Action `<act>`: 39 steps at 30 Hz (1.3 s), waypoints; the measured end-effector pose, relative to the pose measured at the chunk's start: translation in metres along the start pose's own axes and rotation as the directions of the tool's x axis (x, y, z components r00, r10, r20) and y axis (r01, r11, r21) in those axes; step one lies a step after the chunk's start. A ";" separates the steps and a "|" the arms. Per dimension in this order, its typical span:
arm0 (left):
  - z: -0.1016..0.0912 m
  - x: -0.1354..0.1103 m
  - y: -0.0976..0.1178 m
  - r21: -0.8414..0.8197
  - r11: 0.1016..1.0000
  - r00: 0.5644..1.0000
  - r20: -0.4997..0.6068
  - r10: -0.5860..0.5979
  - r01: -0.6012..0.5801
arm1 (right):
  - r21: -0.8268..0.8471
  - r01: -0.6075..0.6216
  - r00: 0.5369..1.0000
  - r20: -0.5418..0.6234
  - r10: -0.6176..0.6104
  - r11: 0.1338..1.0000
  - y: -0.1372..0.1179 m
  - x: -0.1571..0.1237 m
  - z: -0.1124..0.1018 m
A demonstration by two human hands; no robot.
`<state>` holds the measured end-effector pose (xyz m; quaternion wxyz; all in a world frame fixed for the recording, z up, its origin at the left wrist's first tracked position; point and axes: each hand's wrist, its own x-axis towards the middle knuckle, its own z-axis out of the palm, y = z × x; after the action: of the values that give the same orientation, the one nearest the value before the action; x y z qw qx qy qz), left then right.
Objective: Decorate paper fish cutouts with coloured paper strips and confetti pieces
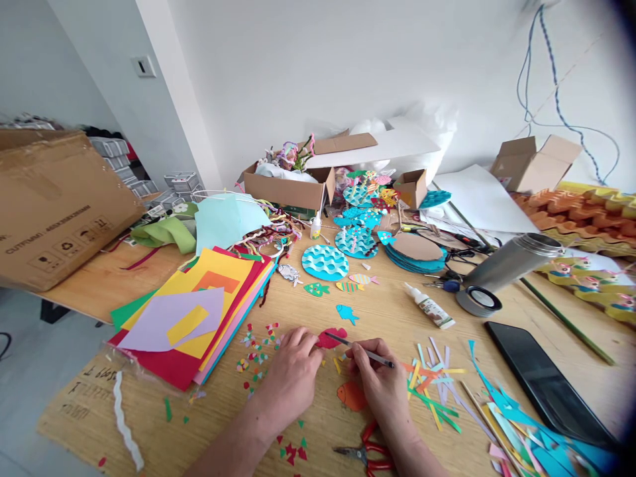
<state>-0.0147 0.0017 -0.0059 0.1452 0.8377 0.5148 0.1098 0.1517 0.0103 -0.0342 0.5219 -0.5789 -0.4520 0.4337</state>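
Note:
A red paper fish (332,338) lies on the wooden table between my hands. My left hand (298,364) is closed, its bent fingertips against the fish's left end. My right hand (380,374) pinches a slim pen (370,355), whose tip touches the red fish near its left part. Just below is an orange paper fish (352,395), partly beside my right hand. Above the red one lies a blue paper fish (346,314). Red-handled scissors (365,453) rest near my right wrist. Small paper dots (256,351) are scattered left of my left hand.
Coloured paper sheets (199,311) are stacked at left. Cut paper strips (432,381), a phone (541,377), a glue bottle (431,306) and an uncapped steel flask (511,265) stand or lie at right. Blue wavy discs (325,263) and cardboard boxes (293,189) are farther back.

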 end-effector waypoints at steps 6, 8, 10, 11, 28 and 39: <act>0.000 -0.001 0.000 -0.007 1.000 1.000 -0.006 0.004 -0.004 | -0.011 -0.005 1.000 -0.024 0.005 1.000 0.000 0.000 -0.001; 0.000 -0.001 0.000 -0.010 1.000 1.000 -0.008 0.006 -0.006 | -0.010 0.000 1.000 -0.010 0.000 1.000 0.001 0.000 -0.001; 0.000 -0.001 0.000 -0.011 1.000 1.000 -0.010 0.003 -0.003 | -0.010 -0.001 1.000 -0.001 0.001 1.000 0.002 0.000 -0.001; 0.000 -0.001 0.000 -0.011 1.000 1.000 -0.010 0.003 -0.003 | -0.013 -0.003 1.000 -0.002 0.003 1.000 0.002 0.000 -0.001; 0.001 0.000 -0.001 -0.008 1.000 1.000 -0.027 0.014 -0.014 | -0.035 -0.005 0.999 -0.051 0.003 0.999 0.005 0.002 -0.002; 0.002 0.000 -0.001 -0.019 1.000 0.999 -0.038 0.014 -0.015 | -0.051 0.018 0.998 -0.062 -0.021 0.999 0.005 0.003 -0.002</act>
<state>-0.0150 0.0018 -0.0080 0.1427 0.8378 0.5102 0.1318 0.1543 0.0125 -0.0388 0.5254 -0.6007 -0.4518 0.3986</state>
